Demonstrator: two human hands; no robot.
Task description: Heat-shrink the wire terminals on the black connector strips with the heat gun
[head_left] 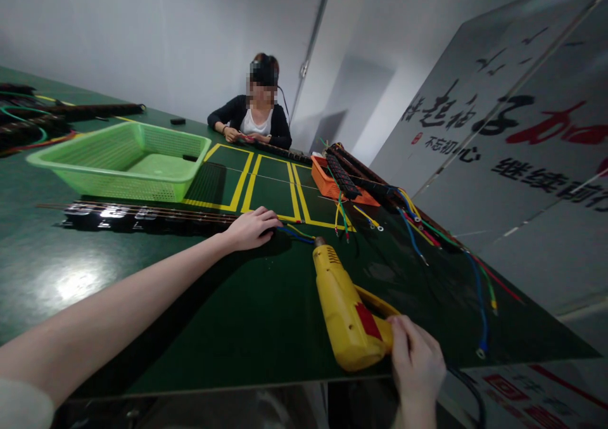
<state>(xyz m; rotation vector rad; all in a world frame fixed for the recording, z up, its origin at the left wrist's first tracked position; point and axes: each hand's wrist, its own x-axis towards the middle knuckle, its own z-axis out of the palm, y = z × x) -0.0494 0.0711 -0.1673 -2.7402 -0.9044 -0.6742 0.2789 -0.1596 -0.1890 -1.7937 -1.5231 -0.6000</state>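
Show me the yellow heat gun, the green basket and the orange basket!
Heat gun point(342, 308): head view, on its body.
Green basket point(137, 187): head view, on its near wall.
Orange basket point(323, 180): head view, on its side wall.

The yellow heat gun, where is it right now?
In the head view, the yellow heat gun is right of centre on the green table, its handle in the right hand, its nozzle beside thin wires.

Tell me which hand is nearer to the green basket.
Left: the left hand rests on the dark strip, right of the green basket; the right hand grips the heat gun, farther off.
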